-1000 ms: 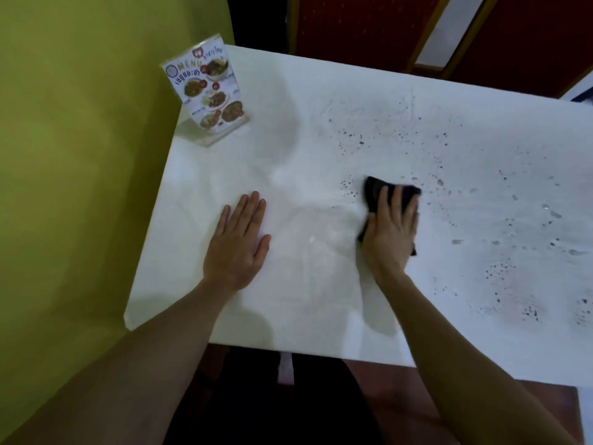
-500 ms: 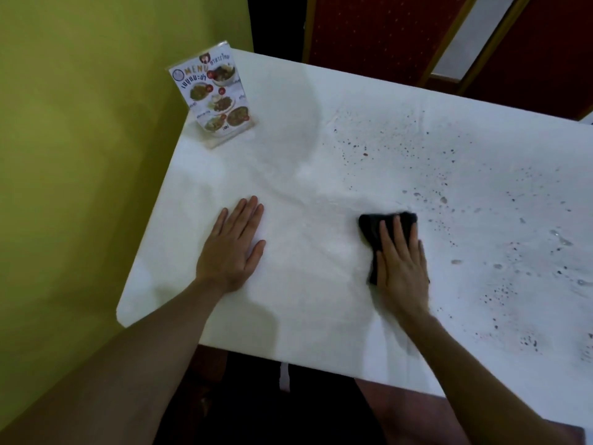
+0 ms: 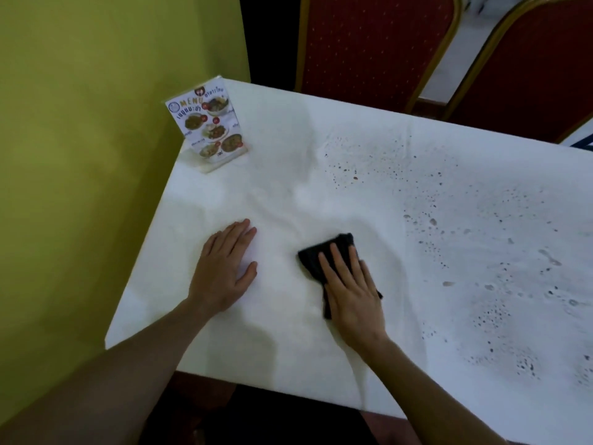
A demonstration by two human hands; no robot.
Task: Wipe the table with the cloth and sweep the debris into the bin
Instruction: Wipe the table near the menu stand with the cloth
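Sliding leftward since earlier, the right hand (image 3: 351, 289) presses the dark cloth (image 3: 324, 253) flat-fingered onto the white desk (image 3: 288, 345); the left hand (image 3: 224, 268) rests open nearby, debris specks (image 3: 481, 213) lying rightward.

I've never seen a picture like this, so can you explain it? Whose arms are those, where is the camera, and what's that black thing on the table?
Those arms belong to a person wearing a camera on their head, so you look down as they do. The left hand rests flat on the white table. The right hand presses a black cloth flat to wipe it. Dark crumbs speckle the right side. A menu stand sits in the far corner.
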